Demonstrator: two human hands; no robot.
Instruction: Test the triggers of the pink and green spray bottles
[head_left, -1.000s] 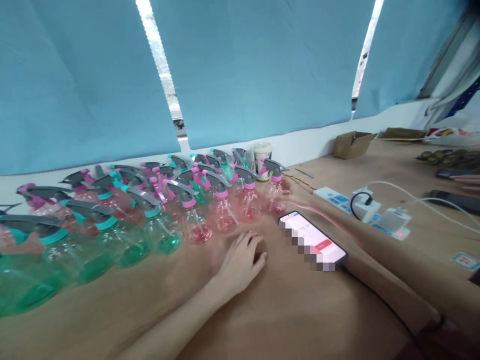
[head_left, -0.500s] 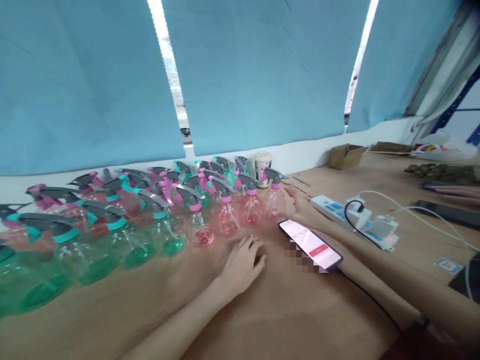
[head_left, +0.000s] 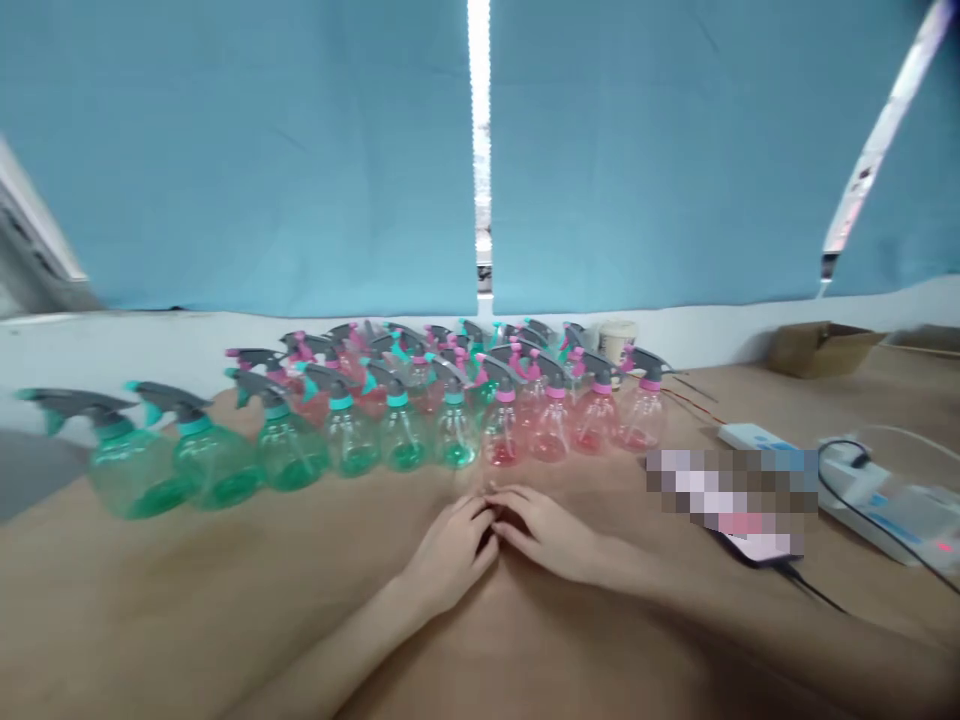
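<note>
A blue curtain [head_left: 247, 150] hangs along the back of a wooden desk [head_left: 150, 620]. Ranked on the desk, in several tight rows, stand upright plastic spray bottles [head_left: 401, 437] with grey triggers: green-tinted to the left, pink-tinted to the right. The left hand [head_left: 452, 550] and right hand [head_left: 544, 535] lie open, palms down and empty, on the desk just in front of the bottles, their fingertips [head_left: 491, 495] meeting. Right of them lies a phone [head_left: 739, 505], its screen obscured, beside a white power strip [head_left: 862, 500]. Behind these sit a cardboard box [head_left: 821, 350] and a paper cup [head_left: 616, 340].
</note>
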